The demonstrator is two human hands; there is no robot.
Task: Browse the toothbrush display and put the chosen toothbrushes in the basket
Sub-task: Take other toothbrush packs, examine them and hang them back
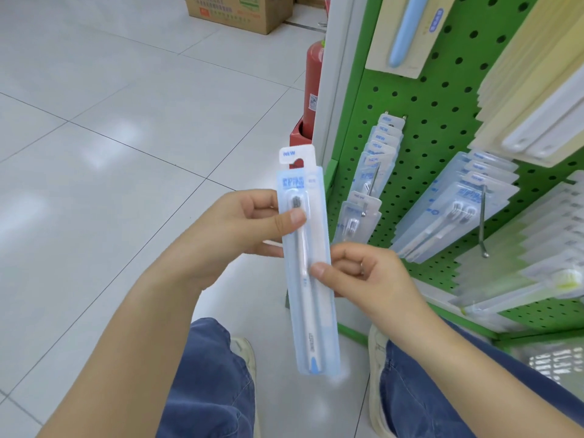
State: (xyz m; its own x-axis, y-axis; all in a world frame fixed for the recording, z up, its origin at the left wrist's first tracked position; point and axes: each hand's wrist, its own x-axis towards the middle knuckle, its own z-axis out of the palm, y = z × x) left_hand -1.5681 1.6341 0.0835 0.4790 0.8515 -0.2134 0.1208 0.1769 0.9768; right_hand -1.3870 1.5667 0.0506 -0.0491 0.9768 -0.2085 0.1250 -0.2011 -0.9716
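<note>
Toothbrush pack (308,263): clear glossy plastic blister over a pale blue card backing. Pegboard (439,99): green painted panel, matt, perforated. Hooks (482,216): bare shiny metal. Floor (110,121): smooth glazed tiles, reflective. Box (240,11): brown corrugated cardboard. Trousers (208,374): blue denim cloth. Extinguisher (313,90): glossy red.

"NEW" in blue on the white hang tab of the toothbrush pack (311,267) held up front. Same "NEW" on tabs of the hanging packs (377,153) on the green pegboard (442,99). Blue header print, cardboard box (235,11) markings and fire extinguisher (313,86) sticker too blurry to read.
</note>
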